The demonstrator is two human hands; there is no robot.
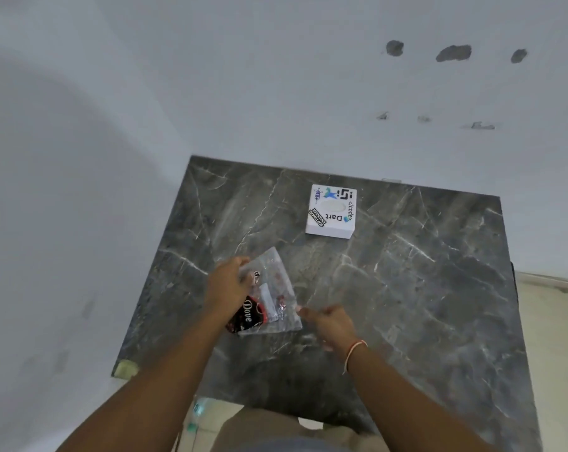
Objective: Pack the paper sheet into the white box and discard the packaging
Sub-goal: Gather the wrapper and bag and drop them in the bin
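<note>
Your left hand (228, 285) grips the clear plastic packaging (272, 295) by its left edge, fingers closed on it, and your right hand (330, 322) pinches its near right corner between thumb and fingertips. Both hands hold it just above the table.

From largest to smallest: the dark marble table (422, 305) fills the middle of the view and stands against a pale wall (243, 93). The white box (331, 212), covered with stickers, lies at the far side of the table, well apart from your hands, and its lid looks closed. The packaging is between your hands, near the left side. Inside it you can see a dark printed sheet (248, 316) with the word "Dove", at the near left end; I judge this is the paper sheet, but the picture is blurred. Smallest is the thread bracelet (354, 349) on your right wrist.

What could go wrong: if you pull the two edges apart too fast, the thin plastic may tear suddenly and the sheet may crease or slip down to the floor on the near side. Also, the box must be opened first, so one hand has to release.
</note>
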